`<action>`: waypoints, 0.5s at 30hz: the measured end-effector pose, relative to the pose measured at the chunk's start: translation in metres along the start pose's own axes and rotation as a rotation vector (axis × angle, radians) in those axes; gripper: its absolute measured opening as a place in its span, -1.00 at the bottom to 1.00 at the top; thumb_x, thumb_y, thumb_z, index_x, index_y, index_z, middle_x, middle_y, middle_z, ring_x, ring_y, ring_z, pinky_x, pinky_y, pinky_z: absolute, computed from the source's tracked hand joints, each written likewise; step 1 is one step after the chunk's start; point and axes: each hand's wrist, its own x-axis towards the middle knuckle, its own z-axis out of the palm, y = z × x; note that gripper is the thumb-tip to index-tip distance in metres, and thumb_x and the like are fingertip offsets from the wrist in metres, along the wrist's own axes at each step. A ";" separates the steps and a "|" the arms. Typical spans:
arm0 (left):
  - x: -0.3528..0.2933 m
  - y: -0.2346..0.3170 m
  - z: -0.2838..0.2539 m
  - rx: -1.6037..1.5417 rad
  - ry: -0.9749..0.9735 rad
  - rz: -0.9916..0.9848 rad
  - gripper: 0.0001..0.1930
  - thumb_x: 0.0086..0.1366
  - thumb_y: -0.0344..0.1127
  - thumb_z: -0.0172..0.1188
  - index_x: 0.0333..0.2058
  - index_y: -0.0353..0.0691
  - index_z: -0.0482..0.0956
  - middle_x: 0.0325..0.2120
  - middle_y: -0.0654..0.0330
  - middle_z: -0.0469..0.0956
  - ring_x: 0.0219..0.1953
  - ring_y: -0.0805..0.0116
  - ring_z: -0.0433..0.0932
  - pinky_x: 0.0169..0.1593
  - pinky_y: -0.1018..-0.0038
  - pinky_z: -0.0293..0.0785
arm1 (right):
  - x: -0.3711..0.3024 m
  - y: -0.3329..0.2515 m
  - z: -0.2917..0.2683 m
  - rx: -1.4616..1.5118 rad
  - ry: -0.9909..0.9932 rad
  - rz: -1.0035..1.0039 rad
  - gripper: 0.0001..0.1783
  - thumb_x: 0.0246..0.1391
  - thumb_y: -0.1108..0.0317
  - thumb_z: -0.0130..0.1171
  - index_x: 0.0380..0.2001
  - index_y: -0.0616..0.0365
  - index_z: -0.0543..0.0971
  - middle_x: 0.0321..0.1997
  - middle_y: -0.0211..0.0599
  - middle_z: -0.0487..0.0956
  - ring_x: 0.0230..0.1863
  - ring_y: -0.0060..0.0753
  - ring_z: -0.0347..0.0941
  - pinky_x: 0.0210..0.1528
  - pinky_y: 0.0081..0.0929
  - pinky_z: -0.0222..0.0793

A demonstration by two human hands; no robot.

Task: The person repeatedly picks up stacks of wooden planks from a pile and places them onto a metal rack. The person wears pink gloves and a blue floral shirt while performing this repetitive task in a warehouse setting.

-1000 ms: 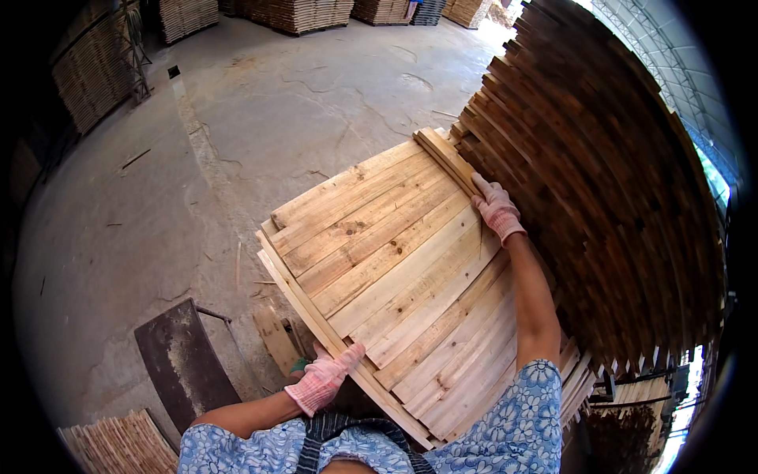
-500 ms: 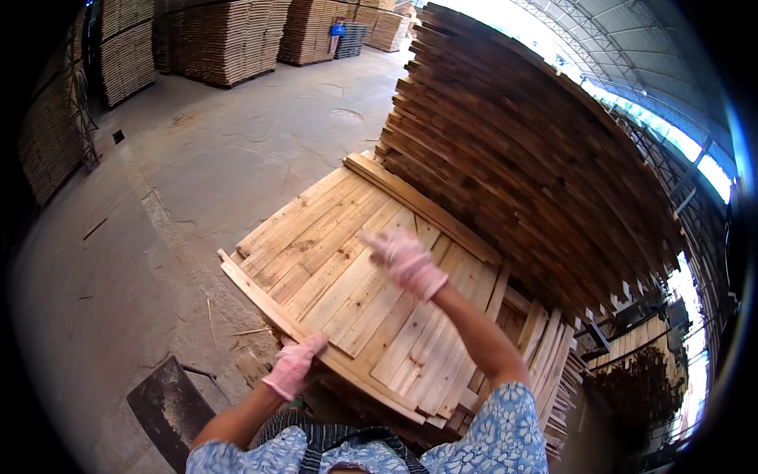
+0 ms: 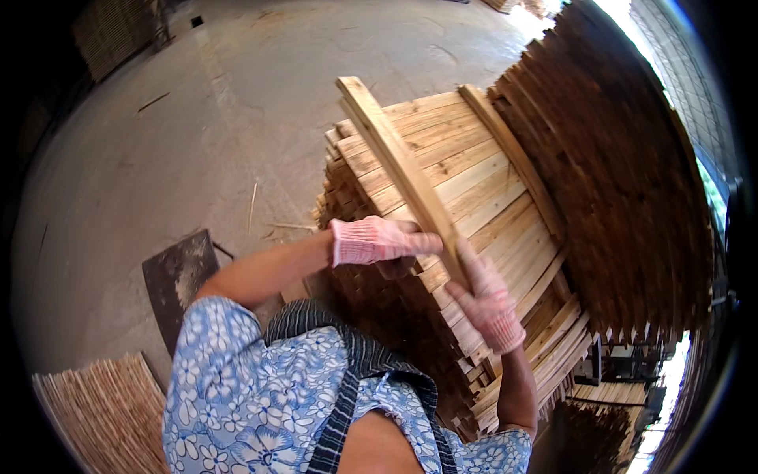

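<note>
A long, narrow wooden board (image 3: 399, 162) is raised at a slant above the near edge of the plank stack, its far end sticking out past the top layer. My left hand (image 3: 383, 242), in a pink-and-white knit glove, grips the board's left side near its close end; some fingers are hidden beneath it. On the opposite side, my right hand (image 3: 485, 302), gloved alike, holds the same end with fingers along the board and thumb beside it. Under the board lies the top layer of pale planks (image 3: 478, 189), side by side.
Another board (image 3: 513, 158) lies crosswise along the layer's far side, beside a tall stack of darker planks (image 3: 616, 166). A dark panel (image 3: 180, 276) stands on the concrete floor (image 3: 260, 95) at left. More stacked wood (image 3: 103, 411) sits at lower left.
The board along the stack's near edge has been lifted and swung upward. My right hand has come from above the planks to grip it beside my left. The view has shifted.
</note>
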 end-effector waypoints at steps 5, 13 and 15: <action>0.048 -0.003 -0.012 0.806 0.154 0.618 -0.34 0.28 0.22 0.26 0.10 -0.22 0.49 -0.10 -0.04 0.62 -0.07 0.00 0.63 0.00 0.22 0.55 | 0.026 0.050 0.048 -0.385 0.107 0.022 -0.27 0.16 0.13 0.27 0.40 -0.14 0.32 -0.03 0.07 0.50 -0.04 0.18 0.43 0.04 -0.02 0.40; 0.109 0.005 -0.077 1.532 0.126 1.030 -0.30 0.05 -0.06 0.44 0.17 -0.08 0.45 -0.16 0.13 0.53 -0.02 0.07 0.51 0.15 0.15 0.39 | 0.008 0.059 0.042 -0.238 0.288 -0.078 -0.49 0.19 0.10 0.24 0.21 -0.13 0.51 -0.13 -0.06 0.58 -0.12 0.13 0.51 -0.05 -0.09 0.46; 0.094 0.006 -0.076 1.579 0.107 0.826 -0.27 0.08 -0.06 0.45 0.21 -0.10 0.42 -0.01 0.07 0.51 0.15 0.02 0.44 0.32 0.10 0.27 | 0.014 0.055 0.052 -0.262 0.271 -0.064 -0.46 0.21 0.01 0.21 0.24 -0.18 0.48 -0.18 -0.09 0.54 -0.18 0.04 0.48 -0.04 -0.12 0.45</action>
